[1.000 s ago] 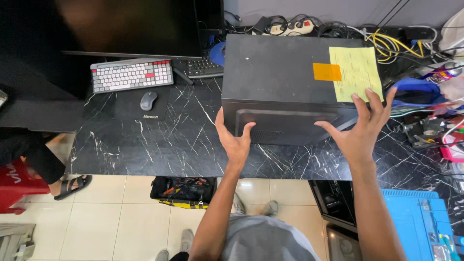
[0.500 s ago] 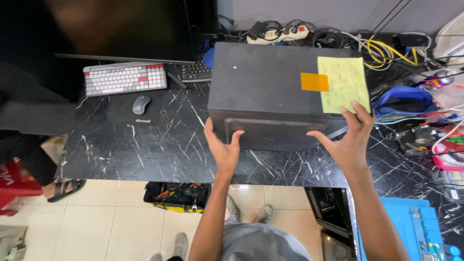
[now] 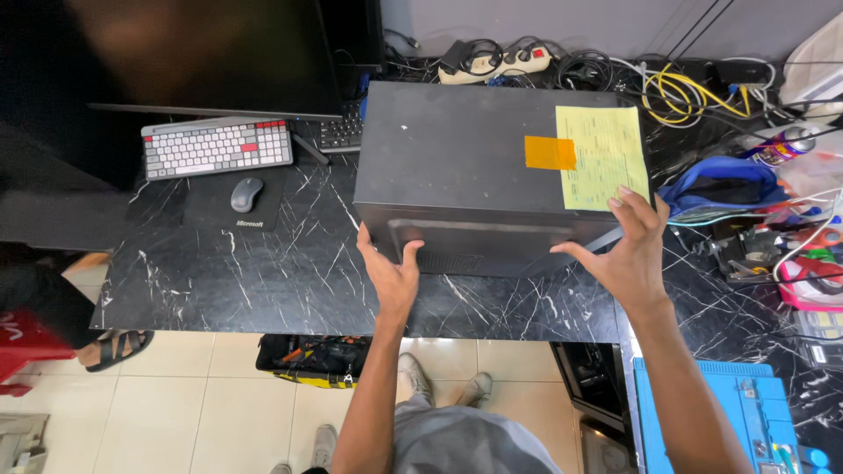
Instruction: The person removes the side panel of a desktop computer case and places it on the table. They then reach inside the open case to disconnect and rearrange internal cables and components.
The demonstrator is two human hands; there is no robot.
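We brace the boxy dark grey metal computer case [image 3: 479, 162] on the black marble-patterned desk [image 3: 263, 281]: left hand [image 3: 392, 272] and right hand [image 3: 625, 254], fingers spread, press its front corners. It looks heavy, rigid and smooth-sided; low corner grips seem safest.

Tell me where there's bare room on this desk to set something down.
The widest bare patch of the desk lies between the mouse pad, the computer case and the front edge. A narrow strip runs in front of the case, between the left hand and right hand. The right side is crowded with tools and cables.
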